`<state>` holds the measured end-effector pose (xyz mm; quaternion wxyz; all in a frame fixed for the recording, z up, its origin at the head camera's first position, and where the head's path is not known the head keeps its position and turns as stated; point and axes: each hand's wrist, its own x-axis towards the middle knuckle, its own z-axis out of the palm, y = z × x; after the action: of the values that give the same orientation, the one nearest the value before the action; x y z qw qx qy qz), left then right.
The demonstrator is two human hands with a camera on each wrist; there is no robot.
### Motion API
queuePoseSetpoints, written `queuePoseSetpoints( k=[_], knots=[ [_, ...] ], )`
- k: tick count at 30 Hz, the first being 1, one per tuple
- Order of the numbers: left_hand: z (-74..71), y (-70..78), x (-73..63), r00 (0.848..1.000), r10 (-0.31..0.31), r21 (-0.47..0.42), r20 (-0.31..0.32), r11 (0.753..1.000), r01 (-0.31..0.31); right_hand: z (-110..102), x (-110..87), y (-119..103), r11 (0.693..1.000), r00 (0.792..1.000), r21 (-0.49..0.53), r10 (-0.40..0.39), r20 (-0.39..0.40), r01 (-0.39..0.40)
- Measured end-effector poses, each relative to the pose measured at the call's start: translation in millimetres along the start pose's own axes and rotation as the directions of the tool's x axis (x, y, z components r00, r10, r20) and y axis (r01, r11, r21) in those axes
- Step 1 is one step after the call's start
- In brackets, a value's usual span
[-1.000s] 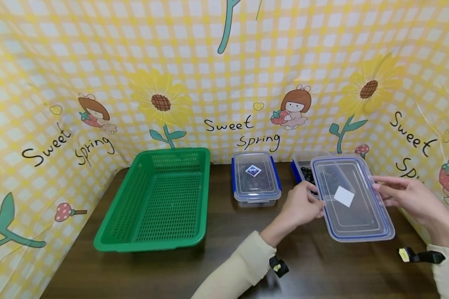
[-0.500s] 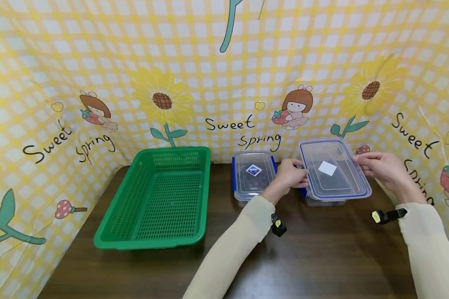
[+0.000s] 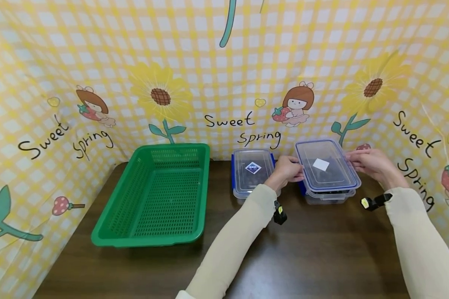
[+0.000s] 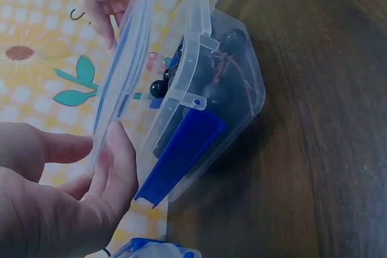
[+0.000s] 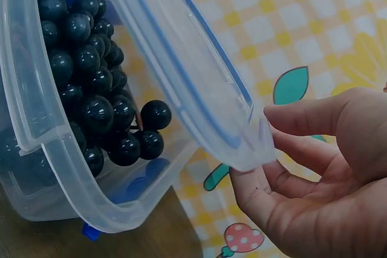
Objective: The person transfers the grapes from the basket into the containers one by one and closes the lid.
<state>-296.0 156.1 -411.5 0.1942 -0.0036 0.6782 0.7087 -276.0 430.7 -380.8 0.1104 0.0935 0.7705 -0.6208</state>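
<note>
A clear plastic lid [image 3: 327, 176] with a blue seal and a white square label is held between my two hands. My left hand [image 3: 287, 169] pinches its left edge between thumb and fingers; my right hand [image 3: 372, 164] pinches the right edge. Just below it stands a clear food container [image 3: 327, 200] with blue side clips, and a gap shows between the two. Inside the container, dark round grapes [image 5: 91, 64] in a bunch fill much of the space, seen best in the right wrist view. One blue clip [image 4: 184, 155] hangs outward on the container's side.
Left of the container sits a second clear box [image 3: 252, 182] with its blue-clipped lid on. A green perforated basket [image 3: 200, 207] stands farther left on the dark wooden table [image 3: 284, 257]. Behind hangs a yellow checked cloth [image 3: 217, 83].
Both hands have carried the lid away from me and leftward, from in front of the container to over it. In the last half second it shifted slightly left.
</note>
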Motion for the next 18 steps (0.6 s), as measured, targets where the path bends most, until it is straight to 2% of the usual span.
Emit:
queuePoseSetpoints(
  k=[3, 9, 12, 18],
  knots=[
    [1.3, -2.0, 5.0, 1.000, -0.018, -0.010, -0.003, 1.000, 0.018, -0.2, 5.1, 3.5, 1.000, 1.000, 0.027, 0.014, -0.016, -0.014],
    [4.3, -5.6, 10.3, 1.000, -0.031, -0.035, -0.004, 0.999, 0.030, -2.6, 5.2, 8.9, 0.999, 0.999, 0.005, 0.033, -0.018, -0.033],
    [4.4, -3.5, 9.3, 1.000, -0.008, -0.023, 0.001, 1.000, 0.008, -3.3, 2.8, 8.2, 0.999, 1.000, 0.028, 0.025, 0.013, -0.025],
    [-0.9, 5.9, 1.8, 0.998, 0.012, 0.011, 0.055, 1.000, -0.012, -4.6, -2.0, 5.3, 0.996, 0.999, 0.089, 0.017, 0.047, -0.022]
  ],
)
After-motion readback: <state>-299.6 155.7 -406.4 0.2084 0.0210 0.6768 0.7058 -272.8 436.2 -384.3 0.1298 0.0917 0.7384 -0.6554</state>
